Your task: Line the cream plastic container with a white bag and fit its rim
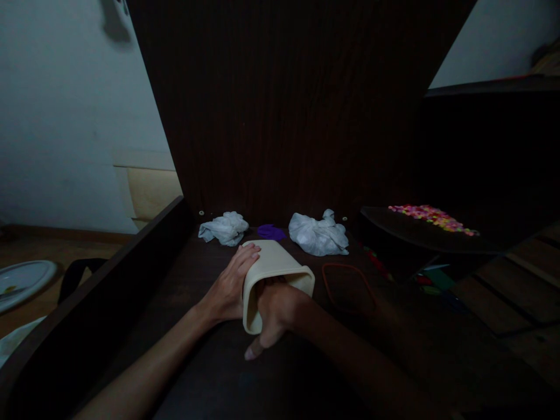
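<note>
A cream-coloured container (275, 256) lies tilted on its side above the dark surface, its open mouth facing me. My left hand (230, 286) grips its left side, fingers over the upper wall. My right hand (280, 306) reaches into the mouth; its thumb sticks out below the rim, and the other fingers are mostly hidden inside, so what they hold, if anything, does not show. Behind the container are a crumpled whitish bag (224, 228), a purple cloth-like piece (271, 232) and a knotted whitish bag (319, 233). An orange-brown rounded frame (345, 265) lies to the right.
A tall dark panel (280, 105) stands behind, with a raised side board (109, 297) on the left. Pink and yellow beads or flowers (433, 218) lie on a dark ledge at the right. Small coloured items (431, 281) sit below it. A white plate (26, 283) is far left.
</note>
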`<state>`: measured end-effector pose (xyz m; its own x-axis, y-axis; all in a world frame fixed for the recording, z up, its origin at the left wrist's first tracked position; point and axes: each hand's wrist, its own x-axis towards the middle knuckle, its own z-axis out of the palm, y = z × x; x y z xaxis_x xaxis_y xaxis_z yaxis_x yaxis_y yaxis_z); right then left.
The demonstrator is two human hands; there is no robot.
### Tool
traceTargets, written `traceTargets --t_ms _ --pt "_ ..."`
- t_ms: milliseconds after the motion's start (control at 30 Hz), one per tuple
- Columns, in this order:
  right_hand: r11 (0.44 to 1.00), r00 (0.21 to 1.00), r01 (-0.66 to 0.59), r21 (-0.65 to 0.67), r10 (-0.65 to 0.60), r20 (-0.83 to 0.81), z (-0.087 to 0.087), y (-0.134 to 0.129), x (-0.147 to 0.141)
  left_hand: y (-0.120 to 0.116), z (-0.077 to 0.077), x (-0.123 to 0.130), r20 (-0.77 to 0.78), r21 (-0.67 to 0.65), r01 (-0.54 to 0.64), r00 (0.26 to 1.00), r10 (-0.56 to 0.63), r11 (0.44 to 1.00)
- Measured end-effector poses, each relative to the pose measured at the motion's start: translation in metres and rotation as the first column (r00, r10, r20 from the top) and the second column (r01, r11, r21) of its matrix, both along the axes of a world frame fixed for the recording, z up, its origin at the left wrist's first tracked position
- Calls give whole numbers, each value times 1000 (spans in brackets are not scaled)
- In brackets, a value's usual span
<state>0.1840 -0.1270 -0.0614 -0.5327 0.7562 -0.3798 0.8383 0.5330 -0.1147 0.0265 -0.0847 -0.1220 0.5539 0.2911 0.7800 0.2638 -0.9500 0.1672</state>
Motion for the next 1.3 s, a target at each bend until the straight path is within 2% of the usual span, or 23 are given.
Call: traceTargets --t_ms 133,267,400,500,633,800,900,1000,1133,1200,1300 --pt "999 999 40 -31 -40 -7 14 3 -3 3 -2 -5 41 -17 7 999 -7 1000" --pt "996 997 76 -44 -77 -20 15 2 -3 5 -4 -7 57 -44 10 998 -7 999" --pt "997 1000 10 -73 -12 -23 10 3 -4 6 -7 -6 48 -58 -3 999 6 998" --pt "998 997 -47 -46 44 -56 8 4 -8 8 -8 -7 63 -69 -2 998 6 998" --pt "986 991 -125 -113 117 -70 6 6 -12 10 -8 -8 75 -51 25 997 -22 998" --pt "980 941 -189 -65 162 -297 -2 4 -8 11 -8 -8 70 -57 -6 998 10 998" --pt "982 875 -179 -65 129 -466 -1 -5 -3 11 -9 -7 84 -55 -6 996 10 998" --pt "986 825 -151 -75 84 -559 7 -20 2 12 -10 -9 91 -80 -12 996 19 997" --pt "985 850 -136 -107 61 -523 12 -43 7 14 -9 -13 62 -105 -14 998 20 994" --pt "990 878 -118 -74 69 -473 4 -53 8 15 -8 -15 47 -90 15 999 -11 996" --pt "1000 919 -21 22 28 -393 -15 -62 7 14 -5 -15 24 -66 44 999 -43 997"
